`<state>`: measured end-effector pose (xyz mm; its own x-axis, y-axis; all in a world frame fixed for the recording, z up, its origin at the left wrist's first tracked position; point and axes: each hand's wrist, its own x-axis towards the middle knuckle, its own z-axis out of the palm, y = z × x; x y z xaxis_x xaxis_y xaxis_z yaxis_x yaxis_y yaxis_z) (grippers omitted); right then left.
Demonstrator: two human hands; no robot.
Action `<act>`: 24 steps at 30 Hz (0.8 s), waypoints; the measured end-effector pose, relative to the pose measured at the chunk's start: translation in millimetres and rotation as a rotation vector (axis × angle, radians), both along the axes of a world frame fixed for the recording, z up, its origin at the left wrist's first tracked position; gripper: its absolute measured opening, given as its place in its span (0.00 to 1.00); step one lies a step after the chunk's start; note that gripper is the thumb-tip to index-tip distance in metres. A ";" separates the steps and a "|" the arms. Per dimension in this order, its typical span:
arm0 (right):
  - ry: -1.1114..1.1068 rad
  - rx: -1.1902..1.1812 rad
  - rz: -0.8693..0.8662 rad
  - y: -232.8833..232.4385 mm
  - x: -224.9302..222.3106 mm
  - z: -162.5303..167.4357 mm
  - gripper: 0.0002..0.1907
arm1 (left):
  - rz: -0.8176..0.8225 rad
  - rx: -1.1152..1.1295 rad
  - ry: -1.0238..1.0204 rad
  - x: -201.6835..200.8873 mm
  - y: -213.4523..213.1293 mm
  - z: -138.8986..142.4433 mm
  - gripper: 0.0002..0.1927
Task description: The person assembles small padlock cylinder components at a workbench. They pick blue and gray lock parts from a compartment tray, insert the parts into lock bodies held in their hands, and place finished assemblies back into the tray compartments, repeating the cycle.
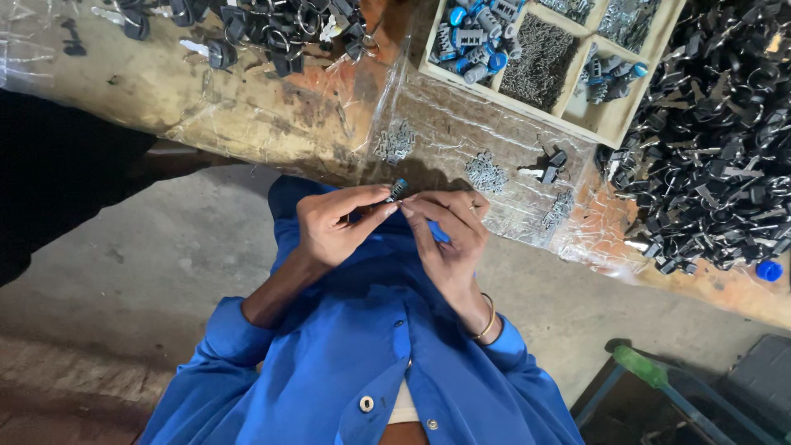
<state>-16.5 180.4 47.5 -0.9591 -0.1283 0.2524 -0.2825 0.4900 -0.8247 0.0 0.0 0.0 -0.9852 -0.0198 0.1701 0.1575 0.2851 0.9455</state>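
While 2 hands meet, left hand (334,227) fingers pinching small lock cylinder (397,189), right hand (449,235) fingers touching it.

Head cam, steep down, close on workbench (247,124).

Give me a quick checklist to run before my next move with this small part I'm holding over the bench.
1. Part pinched by both hands: ok.
2. Left hand fingertips on the part: ok.
3. Right hand fingertips at the part: ok.
4. Part's seating or alignment: cannot tell, too small.
5. Loose metal pieces on the plastic sheet close by: ok.
6. Tray holds sorted parts: ok.
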 end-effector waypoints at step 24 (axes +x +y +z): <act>0.129 0.470 0.123 -57.4 -52.8 -23.4 0.19 | 0.083 -0.051 0.093 -32.4 -78.8 -27.0 0.11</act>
<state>-69.3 123.0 24.1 -0.8948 -0.3664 0.2553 -0.4462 0.7570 -0.4773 -32.4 -78.8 -27.0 -0.9606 -0.0894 0.2630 0.2172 0.3482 0.9119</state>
